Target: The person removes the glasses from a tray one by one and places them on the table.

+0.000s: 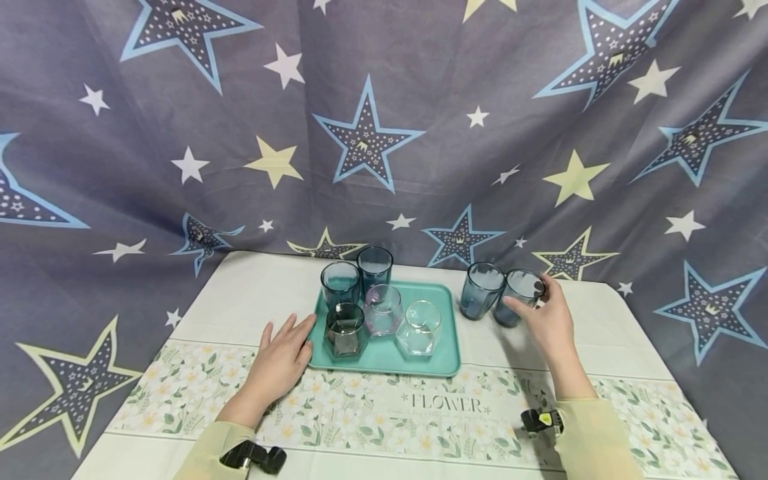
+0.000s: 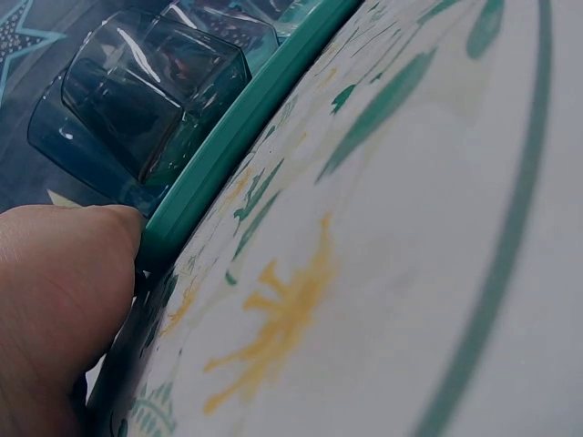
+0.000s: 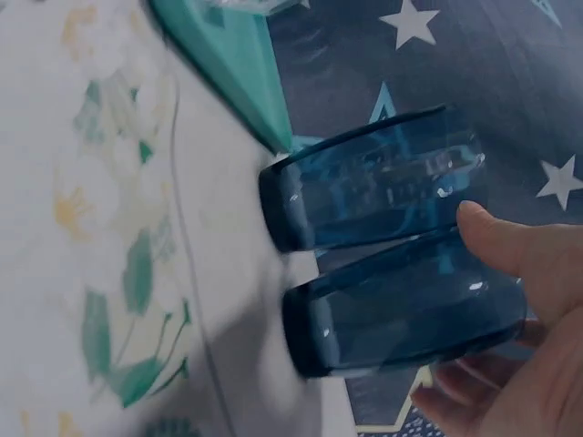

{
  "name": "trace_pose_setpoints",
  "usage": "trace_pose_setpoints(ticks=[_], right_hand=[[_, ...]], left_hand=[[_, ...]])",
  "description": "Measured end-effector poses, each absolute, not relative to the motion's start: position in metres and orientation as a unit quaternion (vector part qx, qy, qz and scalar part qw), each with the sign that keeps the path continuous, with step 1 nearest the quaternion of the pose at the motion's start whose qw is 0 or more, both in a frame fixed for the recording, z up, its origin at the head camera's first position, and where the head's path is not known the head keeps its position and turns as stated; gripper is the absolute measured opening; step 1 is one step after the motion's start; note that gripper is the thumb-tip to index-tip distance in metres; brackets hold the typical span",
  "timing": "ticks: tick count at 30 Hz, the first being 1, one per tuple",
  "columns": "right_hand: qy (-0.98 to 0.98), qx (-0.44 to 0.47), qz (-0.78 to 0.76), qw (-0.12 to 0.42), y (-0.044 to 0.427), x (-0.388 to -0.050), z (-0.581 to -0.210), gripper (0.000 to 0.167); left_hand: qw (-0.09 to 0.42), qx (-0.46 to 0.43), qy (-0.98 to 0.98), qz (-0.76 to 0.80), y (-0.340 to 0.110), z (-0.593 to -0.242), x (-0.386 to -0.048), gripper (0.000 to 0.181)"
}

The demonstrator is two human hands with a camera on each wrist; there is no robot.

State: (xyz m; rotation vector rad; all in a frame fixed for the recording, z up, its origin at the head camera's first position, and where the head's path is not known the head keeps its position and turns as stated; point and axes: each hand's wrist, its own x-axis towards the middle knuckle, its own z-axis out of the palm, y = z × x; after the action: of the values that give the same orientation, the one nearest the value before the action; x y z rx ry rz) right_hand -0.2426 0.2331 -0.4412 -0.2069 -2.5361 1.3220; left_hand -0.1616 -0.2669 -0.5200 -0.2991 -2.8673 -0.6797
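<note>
My right hand (image 1: 549, 323) grips a blue glass tumbler (image 3: 401, 305) near its rim, thumb on one side and fingers on the other. Close against it on the left stands a second blue tumbler (image 1: 482, 291), right of the tray. My left hand (image 1: 277, 363) touches the left edge of a teal tray (image 1: 384, 365), its fingers extended. Two more blue tumblers, one at the tray's left side (image 1: 341, 283) and one behind (image 1: 375, 265), stand upright. In front are a dark grey glass (image 1: 347, 331), a pale purple glass (image 1: 383, 310) and a clear glass (image 1: 420, 330).
A white tablecloth with a floral band (image 1: 414, 440) covers the table. Behind it hangs a grey curtain (image 1: 432, 167) with stars, close to the table's back edge.
</note>
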Motion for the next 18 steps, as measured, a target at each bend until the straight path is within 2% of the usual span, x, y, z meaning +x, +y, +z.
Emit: trace_pose_setpoints(ticks=[4,12,18], right_hand=[[-0.886,-0.061,0.429,0.166,0.230,-0.241,-0.434,0.109],[-0.872,-0.014,0.410,0.266,0.201,-0.232,-0.405,0.097],[-0.866,0.057,0.411,0.281,0.169,-0.232,-0.388,0.094]], left_hand=[[0.091,-0.100,-0.964,-0.228,-0.266,-0.520,-0.162,0.056],[0.091,-0.100,-0.965,-0.227,-0.266,-0.519,-0.161,0.056],[0.093,-0.098,-0.965,-0.225,-0.266,-0.520,-0.162,0.055]])
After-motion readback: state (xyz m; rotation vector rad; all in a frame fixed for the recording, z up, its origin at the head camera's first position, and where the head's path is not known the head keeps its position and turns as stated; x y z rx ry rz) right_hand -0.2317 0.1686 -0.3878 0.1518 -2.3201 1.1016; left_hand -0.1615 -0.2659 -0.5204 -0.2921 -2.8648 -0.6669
